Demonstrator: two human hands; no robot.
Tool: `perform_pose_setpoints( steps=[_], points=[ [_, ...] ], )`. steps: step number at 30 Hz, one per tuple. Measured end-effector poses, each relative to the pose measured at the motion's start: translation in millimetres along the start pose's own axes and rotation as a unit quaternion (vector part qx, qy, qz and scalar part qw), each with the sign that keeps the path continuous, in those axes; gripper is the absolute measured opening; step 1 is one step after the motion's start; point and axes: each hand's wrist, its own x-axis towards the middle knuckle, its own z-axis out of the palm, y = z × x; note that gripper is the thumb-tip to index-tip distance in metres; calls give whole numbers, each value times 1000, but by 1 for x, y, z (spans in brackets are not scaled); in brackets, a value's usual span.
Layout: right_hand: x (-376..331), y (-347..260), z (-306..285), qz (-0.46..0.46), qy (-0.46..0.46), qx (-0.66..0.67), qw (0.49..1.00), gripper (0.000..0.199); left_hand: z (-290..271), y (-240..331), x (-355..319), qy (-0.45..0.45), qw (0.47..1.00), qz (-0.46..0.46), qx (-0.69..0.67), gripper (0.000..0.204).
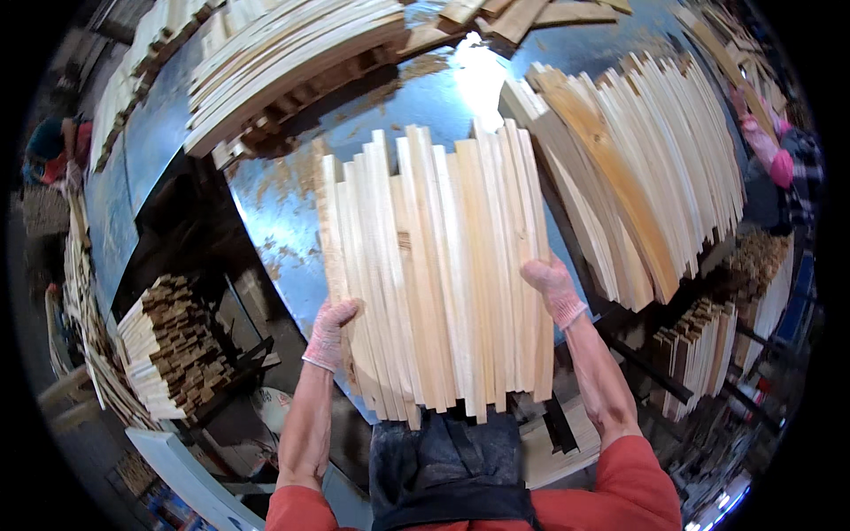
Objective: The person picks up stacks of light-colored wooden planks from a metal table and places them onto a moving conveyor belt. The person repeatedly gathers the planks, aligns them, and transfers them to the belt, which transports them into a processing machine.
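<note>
A row of pale wooden strips (434,265) lies side by side in front of me, with uneven ends at both top and bottom. The near ends reach past the edge of the blue metal table (274,221). My left hand (331,333), in a pinkish knitted glove, grips the outermost strip on the left side. On the opposite side my right hand (553,288), gloved alike, clasps the right edge of the row. The strips are pressed between both hands. The fingers curl round the sides and are partly hidden.
Another row of strips (637,168) stands to the right, a long stack (292,66) at the far left. Bundled strips (181,350) sit low on the left, more (699,354) low on the right. Loose boards (522,18) lie at the back. Co-workers (775,164) (62,146) are at both sides.
</note>
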Motion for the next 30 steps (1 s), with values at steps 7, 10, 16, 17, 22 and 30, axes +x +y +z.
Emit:
perform_pose_setpoints(
  steps=[7,10,16,17,22,30],
  points=[
    [-55,-2,30,-3,-44,-29,999,51,-5,-2,-100,51,996,78,12,66],
    [-71,-7,75,-20,-68,-79,994,43,-30,-2,-150,85,986,145,-2,53],
    [-101,-8,185,-107,-228,-68,965,55,-105,-2,-292,119,956,269,-26,66],
    [-103,-4,209,-87,-258,-92,958,58,-121,-2,-315,121,949,292,-22,68],
    [-167,59,344,-148,-396,-181,888,64,-245,-57,-485,161,892,410,-97,75],
    [-319,208,609,-106,-628,-202,744,30,-396,-150,-673,297,816,468,-167,85]
  ],
)
